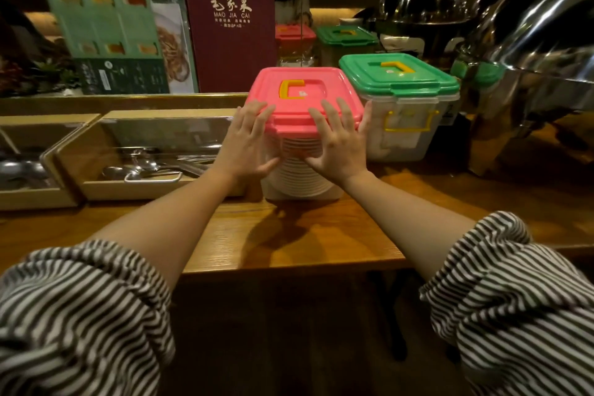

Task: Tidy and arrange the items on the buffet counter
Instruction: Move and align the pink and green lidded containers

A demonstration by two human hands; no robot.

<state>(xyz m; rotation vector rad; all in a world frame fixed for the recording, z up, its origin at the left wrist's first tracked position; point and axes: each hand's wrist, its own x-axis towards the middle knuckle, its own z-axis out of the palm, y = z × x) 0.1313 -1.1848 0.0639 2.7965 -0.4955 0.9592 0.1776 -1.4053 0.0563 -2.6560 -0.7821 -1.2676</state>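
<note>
My left hand (247,141) and right hand (337,141) are spread flat, fingers apart, pressing the front rim of the pink-lidded container (303,135), clamped on nothing; the box stands on the wooden counter (289,241) near its front edge, just beside the green-lidded container (401,106). If I push unevenly, the box could skid into its green neighbour or the cutlery tray (141,154) on its left, and the stacked white plates (299,170) inside could rattle or chip. My palms hide the front latch, so I cannot tell whether the lid is seated, and the dim back row is probably more boxes.
</note>
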